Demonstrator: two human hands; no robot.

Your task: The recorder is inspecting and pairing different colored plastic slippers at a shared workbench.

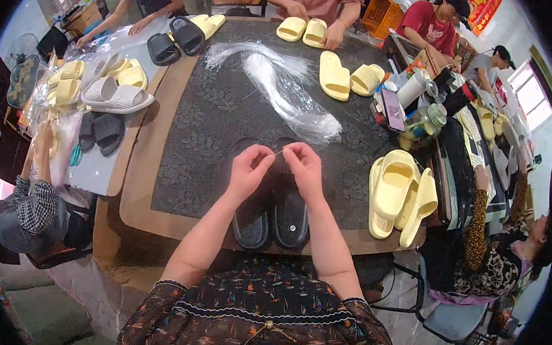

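Note:
Both my hands are raised over a pair of black slippers (290,214), which lie side by side at the table's near edge with their heels toward me. My left hand (249,171) and my right hand (303,169) pinch a short, thin strand between thumbs and fingertips. The strand is too fine to make out well. Beneath the hands, the upper parts of the slippers are partly hidden. Beyond them a bundle of clear, thin plastic strands (270,87) lies spread on the dark patterned table mat (192,148).
Pale yellow slippers (394,183) are stacked at the right, with more (334,78) farther back. A phone (392,110) and jars stand at the right edge. Grey slippers (113,94) and black ones lie on the left table. Several people work around the tables.

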